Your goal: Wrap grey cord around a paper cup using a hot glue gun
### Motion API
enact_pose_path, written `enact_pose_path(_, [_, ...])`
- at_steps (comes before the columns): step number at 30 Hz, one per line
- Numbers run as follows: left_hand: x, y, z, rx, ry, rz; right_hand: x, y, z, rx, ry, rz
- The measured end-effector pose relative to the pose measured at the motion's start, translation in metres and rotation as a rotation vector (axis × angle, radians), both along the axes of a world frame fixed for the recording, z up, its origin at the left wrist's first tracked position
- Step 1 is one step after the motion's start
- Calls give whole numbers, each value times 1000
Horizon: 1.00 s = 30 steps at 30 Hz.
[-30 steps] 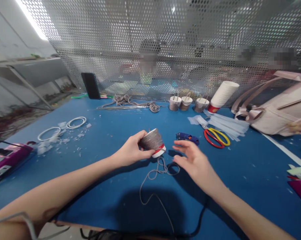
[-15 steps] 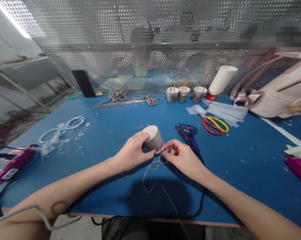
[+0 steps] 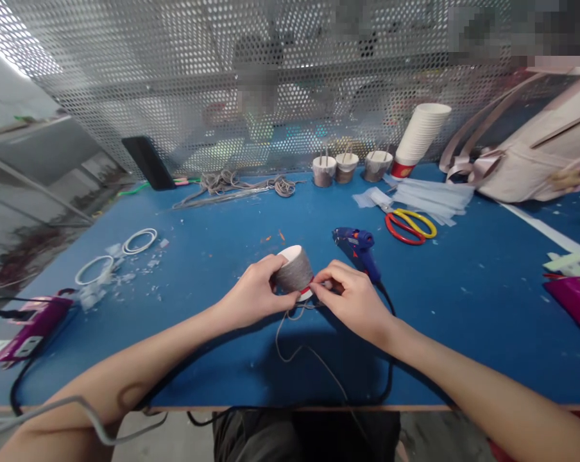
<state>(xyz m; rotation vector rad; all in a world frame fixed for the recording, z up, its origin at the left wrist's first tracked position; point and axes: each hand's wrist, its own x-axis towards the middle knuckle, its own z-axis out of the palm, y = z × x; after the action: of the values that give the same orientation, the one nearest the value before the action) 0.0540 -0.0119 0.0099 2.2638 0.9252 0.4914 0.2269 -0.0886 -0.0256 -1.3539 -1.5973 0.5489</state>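
A paper cup (image 3: 294, 269), wound with grey cord over most of its side, is tilted in my left hand (image 3: 257, 290). The thumb presses near the cup's base and the other fingers go round its rim side. A red and white band shows uncovered by the base. My right hand (image 3: 350, 296) pinches at that band, thumb and forefinger together on the cord, whose exact hold is partly hidden. Loose grey cord (image 3: 314, 351) trails from there across the table toward my lap. Just beyond my right hand lies a blue glue gun (image 3: 360, 247).
Red and yellow scissors (image 3: 408, 226) and translucent strips (image 3: 434, 197) lie at the right. Cord-wrapped cups (image 3: 324, 172), stacked paper cups (image 3: 422, 135), cord bundles (image 3: 220, 183) and a phone (image 3: 148, 163) line the perforated screen. White rings (image 3: 140, 241) and a purple power strip (image 3: 34, 327) sit left.
The view has shifted slightly. The cup has turned a little in my left hand, showing more of the red band, and my right hand's fingers have moved up along its base edge.
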Motion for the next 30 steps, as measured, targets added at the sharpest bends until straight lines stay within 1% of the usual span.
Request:
enact_pose_path(5, [-1,0,-2,-7,1,9,-1,0,0,-17,18,7])
enact_pose_path(20, [-2,0,-1,5,-2,-1,1,1,0,-52,31,3])
enact_pose_path(30, [-2,-1,3,-17,11,-1,0,2,-2,-60,46,12])
